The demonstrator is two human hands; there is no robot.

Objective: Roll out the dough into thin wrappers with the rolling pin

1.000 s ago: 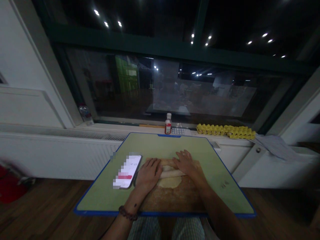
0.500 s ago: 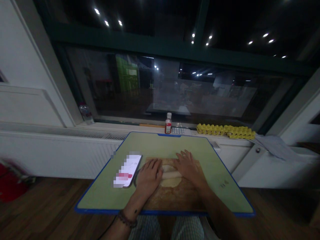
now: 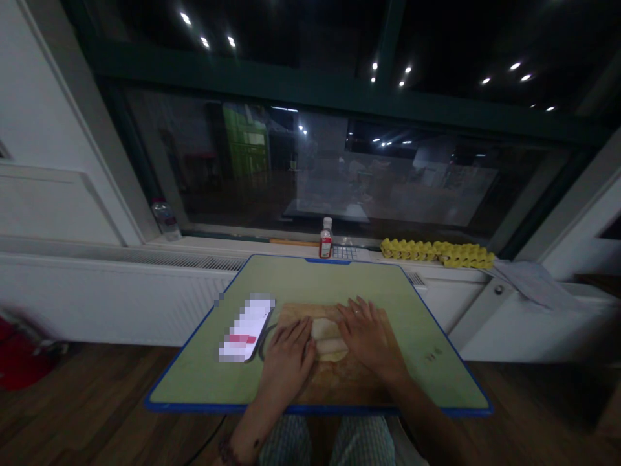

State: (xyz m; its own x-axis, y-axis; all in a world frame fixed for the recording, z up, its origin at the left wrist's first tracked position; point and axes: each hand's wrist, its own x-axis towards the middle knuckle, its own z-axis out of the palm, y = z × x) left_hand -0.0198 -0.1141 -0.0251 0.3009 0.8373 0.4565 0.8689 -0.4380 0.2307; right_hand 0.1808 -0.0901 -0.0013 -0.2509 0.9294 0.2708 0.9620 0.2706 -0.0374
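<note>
On a wooden board [image 3: 339,382] lies a flat, pale sheet of dough [image 3: 321,328]. Across it runs a light-coloured rolling pin [image 3: 330,345], its ends covered by my hands. My left hand [image 3: 290,353] rests flat on the pin's left end, fingers stretched out and close together. Over the right end lies my right hand [image 3: 366,333], palm down, fingers spread, with a ring on one finger. Neither hand wraps its fingers round the pin.
The board sits on a small green table [image 3: 272,278] with a blue rim. A lit phone [image 3: 250,327] lies left of my left hand, a dark cable beside it. A small red-labelled bottle [image 3: 326,241], a yellow egg tray [image 3: 436,252] and a clear bottle [image 3: 165,220] stand along the sill.
Both hands have shifted a little toward me, and the rolling pin has rolled nearer with them. More of the dough's far part shows behind the pin.
</note>
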